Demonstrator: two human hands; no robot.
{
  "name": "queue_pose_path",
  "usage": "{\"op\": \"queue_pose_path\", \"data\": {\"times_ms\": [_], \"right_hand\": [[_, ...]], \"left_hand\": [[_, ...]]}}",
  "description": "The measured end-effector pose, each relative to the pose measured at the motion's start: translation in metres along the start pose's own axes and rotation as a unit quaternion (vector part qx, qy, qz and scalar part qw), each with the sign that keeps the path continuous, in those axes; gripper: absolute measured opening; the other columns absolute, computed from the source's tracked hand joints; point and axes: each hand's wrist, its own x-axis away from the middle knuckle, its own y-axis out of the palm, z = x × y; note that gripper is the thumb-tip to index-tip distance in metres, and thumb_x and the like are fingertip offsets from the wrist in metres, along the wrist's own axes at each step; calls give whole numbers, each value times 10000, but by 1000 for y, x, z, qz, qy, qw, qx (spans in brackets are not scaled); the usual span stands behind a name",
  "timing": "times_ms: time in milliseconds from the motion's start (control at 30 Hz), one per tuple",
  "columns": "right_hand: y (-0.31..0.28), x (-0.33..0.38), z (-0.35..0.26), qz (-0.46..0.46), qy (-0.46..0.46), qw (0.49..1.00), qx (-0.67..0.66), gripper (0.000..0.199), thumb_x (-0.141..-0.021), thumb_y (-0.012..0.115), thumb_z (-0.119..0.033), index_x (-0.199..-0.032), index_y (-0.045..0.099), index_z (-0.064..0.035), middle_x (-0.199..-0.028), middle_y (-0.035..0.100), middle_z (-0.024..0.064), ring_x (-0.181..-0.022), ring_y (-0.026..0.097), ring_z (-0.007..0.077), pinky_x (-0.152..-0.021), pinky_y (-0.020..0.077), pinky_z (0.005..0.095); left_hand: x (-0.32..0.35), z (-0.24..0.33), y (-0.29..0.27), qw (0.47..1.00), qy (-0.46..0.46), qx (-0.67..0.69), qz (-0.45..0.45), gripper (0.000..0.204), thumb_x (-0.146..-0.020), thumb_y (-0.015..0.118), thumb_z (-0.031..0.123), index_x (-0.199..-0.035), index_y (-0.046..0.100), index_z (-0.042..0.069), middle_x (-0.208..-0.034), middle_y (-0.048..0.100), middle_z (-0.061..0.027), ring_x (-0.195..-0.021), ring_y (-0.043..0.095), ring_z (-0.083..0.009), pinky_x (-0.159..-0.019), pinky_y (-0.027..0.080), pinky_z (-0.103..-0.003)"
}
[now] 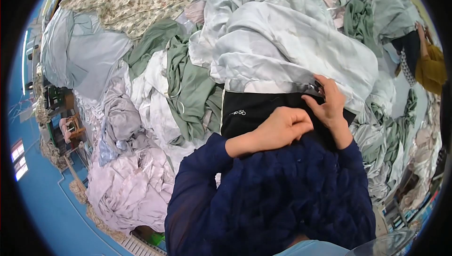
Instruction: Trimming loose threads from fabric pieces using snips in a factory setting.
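Note:
A large pale mint-white cloth (pixel 287 34) spreads in folds in front of me, its hemmed near edge lying along a black cloth (pixel 256 105) with small white lettering. At the right end of that edge, my right hand (pixel 332 103) has its thumb and fingers around the hem. A small dark or greyish bit shows between those fingers, too small to name. My left hand (pixel 285 124) is over the black cloth, close to my body, with its fingers curled together in a pinch. Whatever it holds, if anything, is hidden.
Heaped fabrics surround me: green cloth (pixel 190 96), lilac-pink cloth (pixel 132 185), pale blue cloth (pixel 94 53) and floral cloth (pixel 127 1). At the far right a person in a mustard sleeve (pixel 431 70) reaches to the pile. A wooden stool (pixel 73 126) stands on the blue floor (pixel 42 199) at left.

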Motion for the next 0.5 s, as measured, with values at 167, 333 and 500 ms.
{"op": "queue_pose_path", "data": {"times_ms": [167,333,500], "right_hand": [[33,-25,-19,-55,10,988,-145,238,-810,786,-75,-1028,697,-39,-813,650,78,-665,583,185,-616,469,301],[77,-45,-29,-152,135,951,-234,280,-799,821,-170,-995,706,-6,-824,687,129,-696,668,225,-624,509,340],[84,-46,-30,-119,69,969,-205,205,-800,808,-129,-919,691,-9,-768,645,99,-662,602,196,-603,471,333]], "left_hand": [[-5,-31,-21,852,276,-305,325,68,-948,670,80,-949,675,12,-685,623,-33,-602,574,-100,-566,475,-275],[-10,-45,-61,822,202,-281,452,77,-893,652,-12,-927,585,2,-839,594,-157,-695,593,-333,-632,473,-403],[-13,-55,-62,808,193,-296,472,86,-886,651,-21,-920,576,5,-843,591,-158,-718,596,-343,-643,474,-417]]}}
